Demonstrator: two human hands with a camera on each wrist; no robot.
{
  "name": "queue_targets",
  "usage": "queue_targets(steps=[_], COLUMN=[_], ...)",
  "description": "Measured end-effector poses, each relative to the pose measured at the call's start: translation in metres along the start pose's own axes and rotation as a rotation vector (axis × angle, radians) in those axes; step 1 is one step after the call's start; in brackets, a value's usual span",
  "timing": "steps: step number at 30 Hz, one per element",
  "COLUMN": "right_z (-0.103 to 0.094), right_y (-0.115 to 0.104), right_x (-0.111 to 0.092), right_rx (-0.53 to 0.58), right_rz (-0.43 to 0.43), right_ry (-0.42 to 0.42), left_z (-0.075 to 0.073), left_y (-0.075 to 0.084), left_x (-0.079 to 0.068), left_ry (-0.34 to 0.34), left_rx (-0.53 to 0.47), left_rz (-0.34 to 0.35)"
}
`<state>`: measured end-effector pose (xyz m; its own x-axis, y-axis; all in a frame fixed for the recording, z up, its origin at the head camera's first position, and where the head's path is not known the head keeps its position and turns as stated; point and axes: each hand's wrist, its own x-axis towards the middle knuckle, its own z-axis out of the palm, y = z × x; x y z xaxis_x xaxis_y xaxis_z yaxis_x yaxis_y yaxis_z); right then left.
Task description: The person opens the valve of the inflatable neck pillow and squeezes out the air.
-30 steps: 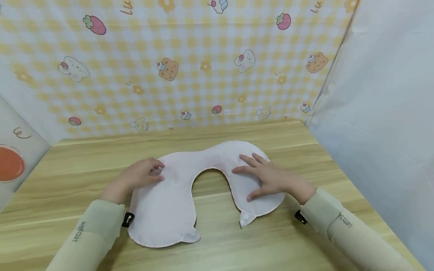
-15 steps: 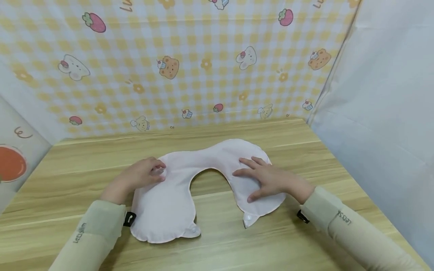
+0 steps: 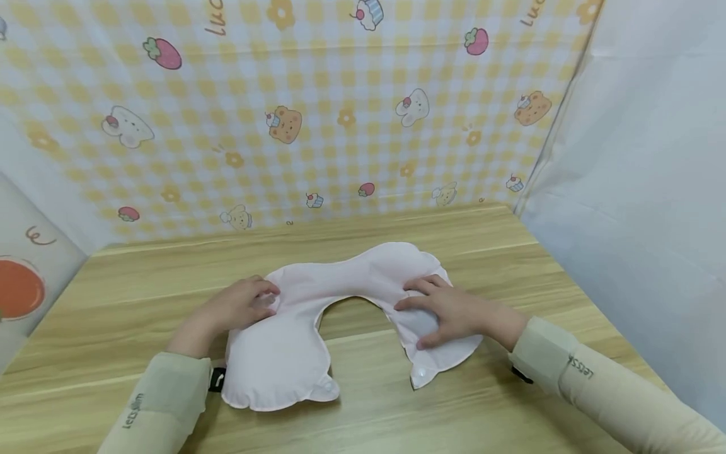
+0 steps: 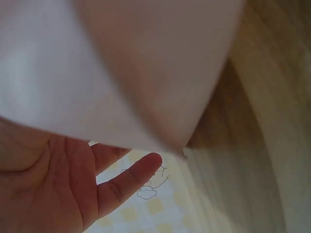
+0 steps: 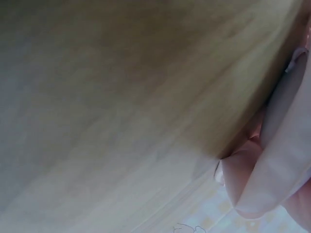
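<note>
A pale pink U-shaped neck pillow point(image 3: 278, 359) lies puffed on the table, its gap facing the person. Two small corner tabs with snaps sit at its ends. My left hand point(image 3: 241, 306) holds the pillow's left outer side, thumb and index finger curled toward each other around a small whitish, clear-looking bit, perhaps a valve. Spread over the right half, the fingers and thumb of my right hand point(image 3: 454, 312) rest on top of the fabric. The left wrist view shows straighter fingers point(image 4: 131, 182) below the pillow's edge. Blur hides most of the right hand in its wrist view.
The wood-grain table point(image 3: 363, 429) extends around the pillow. Behind it hangs a yellow checked backdrop point(image 3: 317, 82) with cartoon prints. A white sheet point(image 3: 641, 189) borders the right side, and a pale panel with an orange print point(image 3: 17, 287) stands at left.
The pillow has gone from flat and smooth to puffier, with puckered edges and raised lobes. Both hands stay in nearly the same places; the view has tilted slightly.
</note>
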<state>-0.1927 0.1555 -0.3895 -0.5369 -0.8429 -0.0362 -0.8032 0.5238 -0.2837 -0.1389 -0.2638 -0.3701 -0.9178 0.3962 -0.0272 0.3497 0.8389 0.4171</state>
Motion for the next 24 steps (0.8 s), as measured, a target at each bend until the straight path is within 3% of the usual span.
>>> queue_targets(steps=[12, 24], right_z=[0.01, 0.012], right_y=[0.004, 0.006], right_x=[-0.001, 0.004], right_rx=[-0.062, -0.062], right_rz=[-0.082, -0.103], right_ry=[0.116, 0.134], left_z=[0.003, 0.004], left_y=[0.0, 0.005], left_x=[-0.003, -0.004], left_ry=[0.039, 0.031], left_rx=[-0.018, -0.042], left_rz=[-0.007, -0.033])
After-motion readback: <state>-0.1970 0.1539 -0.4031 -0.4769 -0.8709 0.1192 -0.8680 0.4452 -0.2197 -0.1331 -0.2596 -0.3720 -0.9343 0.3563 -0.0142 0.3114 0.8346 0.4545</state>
